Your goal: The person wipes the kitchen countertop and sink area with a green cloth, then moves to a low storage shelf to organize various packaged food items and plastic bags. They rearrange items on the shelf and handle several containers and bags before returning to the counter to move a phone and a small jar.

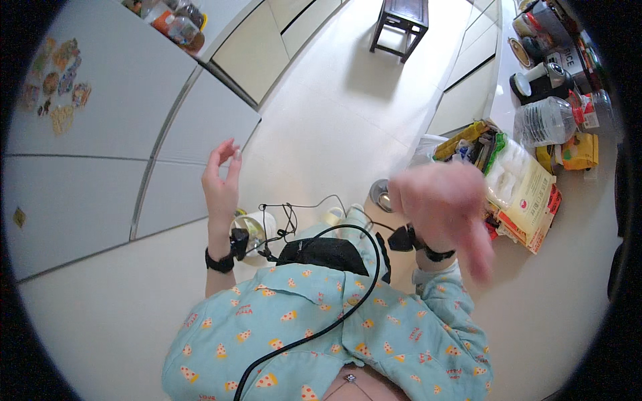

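My left hand is raised beside the pale grey refrigerator doors. Its fingers are a little bent, with the thumb apart, and nothing is in it. Nearer the camera, my right hand is blurred by motion. One digit sticks out toward the lower right while the others look curled, so whether it holds anything is unclear. Behind it on the counter are a clear plastic pack with white contents and a cream printed packet. Both wrists wear black bands with small dark devices, and thin cables run between them.
On the right counter stand a large clear plastic bottle with a red cap and a yellow pouch. A dark wooden stool is on the far floor. Low by my feet are a white bin and a round grey container.
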`<state>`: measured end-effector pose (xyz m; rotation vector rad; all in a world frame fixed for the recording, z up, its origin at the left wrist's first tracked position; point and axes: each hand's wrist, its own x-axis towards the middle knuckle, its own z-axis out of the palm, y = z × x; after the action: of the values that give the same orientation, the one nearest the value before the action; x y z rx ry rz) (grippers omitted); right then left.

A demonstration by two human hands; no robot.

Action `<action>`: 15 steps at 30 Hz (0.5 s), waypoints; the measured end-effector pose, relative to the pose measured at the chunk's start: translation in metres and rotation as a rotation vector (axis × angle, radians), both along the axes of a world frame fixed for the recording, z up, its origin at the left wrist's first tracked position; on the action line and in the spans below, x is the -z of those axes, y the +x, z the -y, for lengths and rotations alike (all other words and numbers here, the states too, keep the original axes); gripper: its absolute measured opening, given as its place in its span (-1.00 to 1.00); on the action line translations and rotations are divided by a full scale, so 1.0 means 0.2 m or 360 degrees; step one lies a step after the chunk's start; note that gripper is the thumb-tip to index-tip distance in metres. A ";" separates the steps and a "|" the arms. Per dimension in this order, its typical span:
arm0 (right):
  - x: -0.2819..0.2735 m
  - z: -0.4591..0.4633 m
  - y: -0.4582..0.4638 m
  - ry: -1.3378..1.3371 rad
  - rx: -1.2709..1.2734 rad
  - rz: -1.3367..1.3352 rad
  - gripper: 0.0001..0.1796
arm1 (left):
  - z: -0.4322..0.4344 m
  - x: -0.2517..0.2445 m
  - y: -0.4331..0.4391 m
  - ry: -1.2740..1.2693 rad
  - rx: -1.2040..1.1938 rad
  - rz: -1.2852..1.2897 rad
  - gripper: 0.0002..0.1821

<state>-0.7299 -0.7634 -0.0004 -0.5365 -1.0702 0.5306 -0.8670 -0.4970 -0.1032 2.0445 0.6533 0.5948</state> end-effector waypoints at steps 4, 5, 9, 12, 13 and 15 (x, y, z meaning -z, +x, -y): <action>-0.31 -0.12 0.06 0.0489 -0.0480 0.0394 -0.72 | 0.08 -0.01 0.15 -0.0049 0.0185 -0.0026 -0.72; -0.34 -0.13 0.09 0.0521 -0.0510 0.0365 -0.74 | 0.10 0.00 0.20 -0.0064 0.0239 -0.0045 -0.73; -0.37 -0.13 0.32 0.0567 -0.0546 0.0369 -0.73 | 0.14 0.03 0.49 0.0095 0.0310 0.0004 -0.73; -0.39 -0.08 0.60 0.0545 -0.0521 0.0449 -0.72 | 0.11 0.03 0.81 0.0059 0.0303 -0.0011 -0.73; -0.41 -0.07 0.71 0.0543 -0.0516 0.0474 -0.72 | 0.10 0.02 0.93 0.0121 0.0300 0.0006 -0.72; -0.45 -0.05 0.94 0.0536 -0.0507 0.0510 -0.71 | 0.07 -0.03 1.16 0.0200 0.0228 -0.0082 -0.72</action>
<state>-0.5422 -0.7537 0.0895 -0.1536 -1.5314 0.5369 -0.6356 -0.5109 -0.0975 2.2086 0.5047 0.5123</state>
